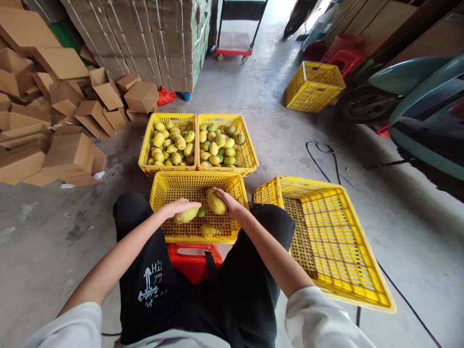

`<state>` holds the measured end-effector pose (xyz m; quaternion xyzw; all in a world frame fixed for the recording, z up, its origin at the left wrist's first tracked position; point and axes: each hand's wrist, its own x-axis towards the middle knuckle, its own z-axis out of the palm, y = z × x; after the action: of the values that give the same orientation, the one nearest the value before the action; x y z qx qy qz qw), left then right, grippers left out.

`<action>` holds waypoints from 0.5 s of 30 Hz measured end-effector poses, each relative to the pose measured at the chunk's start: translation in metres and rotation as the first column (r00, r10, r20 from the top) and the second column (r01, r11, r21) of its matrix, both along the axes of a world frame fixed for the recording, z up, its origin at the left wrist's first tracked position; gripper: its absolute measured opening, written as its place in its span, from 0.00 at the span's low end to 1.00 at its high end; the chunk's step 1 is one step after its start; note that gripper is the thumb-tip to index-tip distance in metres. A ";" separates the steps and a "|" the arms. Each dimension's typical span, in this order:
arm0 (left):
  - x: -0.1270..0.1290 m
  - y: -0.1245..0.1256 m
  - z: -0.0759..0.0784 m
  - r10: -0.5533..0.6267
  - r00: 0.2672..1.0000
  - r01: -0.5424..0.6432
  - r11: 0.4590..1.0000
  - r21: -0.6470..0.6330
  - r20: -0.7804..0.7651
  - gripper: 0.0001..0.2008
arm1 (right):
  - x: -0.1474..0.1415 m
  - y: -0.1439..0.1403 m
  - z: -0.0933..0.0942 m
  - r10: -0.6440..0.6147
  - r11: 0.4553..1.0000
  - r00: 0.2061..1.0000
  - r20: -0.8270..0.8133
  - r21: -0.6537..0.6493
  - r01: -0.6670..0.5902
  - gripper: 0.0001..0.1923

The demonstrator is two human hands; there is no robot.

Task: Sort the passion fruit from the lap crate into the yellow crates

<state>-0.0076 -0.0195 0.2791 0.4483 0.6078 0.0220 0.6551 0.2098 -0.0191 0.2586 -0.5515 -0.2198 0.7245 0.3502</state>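
Note:
Between my knees stands a yellow plastic crate (pixel 232 237) with a few papayas in it. Over its left part, my left hand (pixel 178 206) is wrapped round the top of a yellow-green papaya (pixel 187 216). My right hand (pixel 227 202) grips a larger, brownish-yellow papaya (pixel 216 204) from its right side. A small green fruit (pixel 202 211) shows between the two hands. Nearer to me, another papaya (pixel 208 230) lies on the crate floor. My fingertips are partly hidden by the fruit.
Just beyond, a left crate (pixel 144 159) and a right crate (pixel 250 150) hold many papayas. A yellow crate (pixel 333 232) tilts beside my right knee. Cardboard boxes (pixel 72 154) lie at left. A scooter (pixel 427 106), a cable (pixel 335 164) and another crate (pixel 308 92) are at right.

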 end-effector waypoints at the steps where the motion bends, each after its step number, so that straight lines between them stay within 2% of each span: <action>1: 0.001 -0.002 0.001 -0.178 0.981 0.181 0.983 0.041 -0.073 0.18 | -0.002 -0.002 0.001 0.136 0.991 0.988 0.074 -0.002 -0.137 0.18; 2: 0.002 -0.005 0.003 -0.347 0.928 0.356 0.933 0.051 -0.137 0.18 | -0.004 -0.005 0.002 0.273 0.961 0.951 0.145 -0.002 -0.276 0.22; 3: 0.003 -0.007 0.004 -0.502 0.845 0.516 0.856 0.036 -0.186 0.18 | -0.006 -0.009 0.002 0.402 0.912 0.893 0.202 -0.003 -0.410 0.25; 4: 0.005 -0.010 0.005 -0.632 0.745 0.647 0.762 0.003 -0.214 0.18 | -0.008 -0.012 0.002 0.536 0.831 0.802 0.263 0.001 -0.556 0.29; 6: 0.008 -0.018 0.004 -0.802 0.557 0.809 0.583 -0.079 -0.214 0.17 | -0.013 -0.021 0.001 0.745 0.608 0.568 0.350 -0.006 -0.794 0.32; 7: 0.009 -0.021 0.003 -0.847 0.489 0.848 0.517 -0.112 -0.210 0.17 | -0.015 -0.025 0.000 0.816 0.482 0.441 0.375 -0.019 -0.876 0.33; 9: 0.010 -0.026 0.002 -0.887 0.399 0.885 0.439 -0.153 -0.232 0.16 | -0.016 -0.033 -0.003 0.892 0.247 0.196 0.408 -0.075 -0.966 0.31; 11: 0.008 -0.026 0.004 -0.872 0.369 0.894 0.427 -0.131 -0.323 0.18 | -0.016 -0.037 -0.005 0.902 0.079 0.017 0.431 -0.126 -0.989 0.28; 12: 0.007 -0.024 0.005 -0.836 0.377 0.891 0.445 -0.090 -0.398 0.20 | -0.015 -0.037 -0.006 0.890 0.032 -0.031 0.455 -0.130 -0.991 0.25; 13: 0.005 -0.019 0.008 -0.771 0.403 0.880 0.475 -0.023 -0.493 0.22 | -0.013 -0.035 -0.005 0.864 0.025 -0.036 0.502 -0.115 -0.993 0.22; 14: 0.003 -0.014 0.012 -0.669 0.444 0.858 0.508 0.068 -0.596 0.23 | -0.011 -0.031 -0.003 0.817 0.065 0.006 0.576 -0.081 -0.995 0.20; 15: 0.001 -0.007 0.016 -0.532 0.492 0.828 0.530 0.183 -0.689 0.24 | -0.009 -0.026 0.000 0.733 0.153 0.097 0.673 -0.024 -0.988 0.19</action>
<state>-0.0066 -0.0264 0.2952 0.7941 0.5012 -0.2264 0.2588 0.2009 -0.0452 0.2587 -0.3795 -0.7541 0.5195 -0.1322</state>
